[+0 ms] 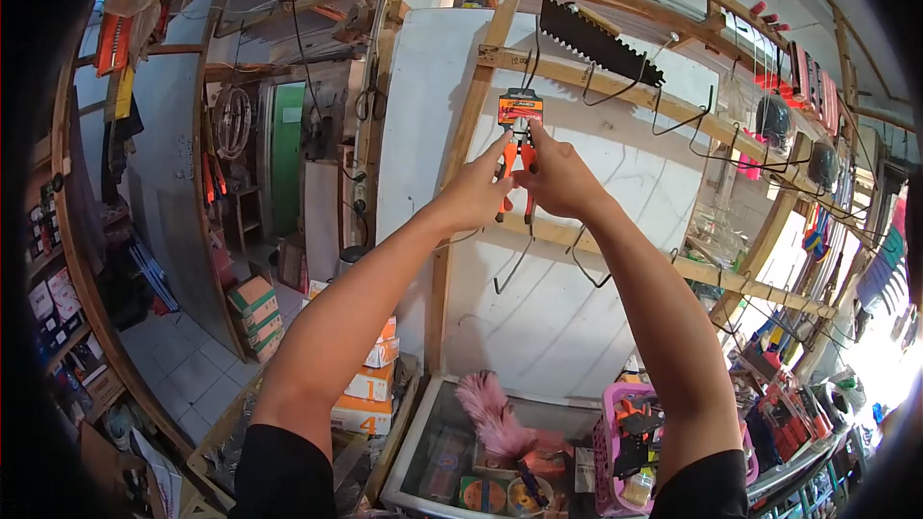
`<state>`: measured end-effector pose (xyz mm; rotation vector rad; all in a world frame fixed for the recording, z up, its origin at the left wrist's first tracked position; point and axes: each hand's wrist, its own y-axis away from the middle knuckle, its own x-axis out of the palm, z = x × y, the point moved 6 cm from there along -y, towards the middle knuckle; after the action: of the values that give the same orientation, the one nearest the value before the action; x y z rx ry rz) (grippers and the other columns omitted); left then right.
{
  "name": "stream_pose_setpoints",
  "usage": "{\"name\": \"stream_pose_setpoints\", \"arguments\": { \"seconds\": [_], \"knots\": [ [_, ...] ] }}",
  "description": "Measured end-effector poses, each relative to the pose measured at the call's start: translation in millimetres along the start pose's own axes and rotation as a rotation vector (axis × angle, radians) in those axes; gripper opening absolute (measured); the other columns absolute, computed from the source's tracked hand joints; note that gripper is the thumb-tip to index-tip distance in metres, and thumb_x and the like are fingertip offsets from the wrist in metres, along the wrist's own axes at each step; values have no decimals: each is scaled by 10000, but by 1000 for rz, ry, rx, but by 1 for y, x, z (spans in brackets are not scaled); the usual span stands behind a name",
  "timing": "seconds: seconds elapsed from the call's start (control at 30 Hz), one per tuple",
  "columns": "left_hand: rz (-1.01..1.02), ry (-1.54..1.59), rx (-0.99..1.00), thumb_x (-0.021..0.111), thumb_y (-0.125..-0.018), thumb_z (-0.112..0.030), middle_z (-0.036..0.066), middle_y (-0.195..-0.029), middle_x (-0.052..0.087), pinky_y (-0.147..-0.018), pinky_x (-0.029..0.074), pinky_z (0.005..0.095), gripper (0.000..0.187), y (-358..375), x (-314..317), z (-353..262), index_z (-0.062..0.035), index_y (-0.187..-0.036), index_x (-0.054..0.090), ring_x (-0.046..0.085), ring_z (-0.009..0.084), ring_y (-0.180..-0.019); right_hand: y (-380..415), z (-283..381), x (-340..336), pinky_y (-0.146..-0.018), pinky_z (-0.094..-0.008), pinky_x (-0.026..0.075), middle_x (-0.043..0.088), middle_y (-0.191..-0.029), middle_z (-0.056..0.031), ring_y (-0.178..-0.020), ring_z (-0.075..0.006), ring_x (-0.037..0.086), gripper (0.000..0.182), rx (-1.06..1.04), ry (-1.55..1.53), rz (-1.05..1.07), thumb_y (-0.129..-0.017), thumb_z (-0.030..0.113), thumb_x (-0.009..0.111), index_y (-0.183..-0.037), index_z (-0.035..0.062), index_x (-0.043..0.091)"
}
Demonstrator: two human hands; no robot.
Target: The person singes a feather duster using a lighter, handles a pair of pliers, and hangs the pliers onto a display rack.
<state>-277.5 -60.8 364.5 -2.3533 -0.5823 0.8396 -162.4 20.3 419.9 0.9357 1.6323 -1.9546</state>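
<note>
Carded orange pliers point(519, 149) pinched by left hand point(478, 194) and right hand point(556, 178) fingers at wall hook

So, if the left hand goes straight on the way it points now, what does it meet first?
The left hand already touches the orange pliers pack. Going on, it would likely meet the white board behind it, though depth is unclear.

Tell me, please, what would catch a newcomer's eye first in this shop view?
Both hands, left hand and right hand, meet at centre on a carded orange tool against the white board. Below lie a pink feather duster and a pink basket.
</note>
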Motion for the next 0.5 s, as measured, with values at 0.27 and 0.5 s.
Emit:
{"name": "stream_pose_setpoints", "arguments": {
  "seconds": [0.27, 0.5],
  "knots": [
    [-36, -52, 25, 570, -1103, -60, 222, -1338, 632, -873, 579, 403, 796, -25, 8, 20, -189, -1766, 148, 714, 226, -910, -15, -25, 16, -867, -519, 580, 732, -1055, -302, -1013, -497, 722, 978, -15, -31, 75, -948, 78, 764, -1647, -94, 102],
    [-27, -198, -41, 650, -1030, -13, 114, -1148, 626, -840, 552, 358, 930, -33, 5, 32, -269, -1774, 153, 635, 164, -909, -20, -49, 36, -853, -527, 573, 738, -1003, -313, -980, -510, 722, 1034, -24, -67, 65, -953, 51, 733, -1686, -54, 12]
  ]
}}
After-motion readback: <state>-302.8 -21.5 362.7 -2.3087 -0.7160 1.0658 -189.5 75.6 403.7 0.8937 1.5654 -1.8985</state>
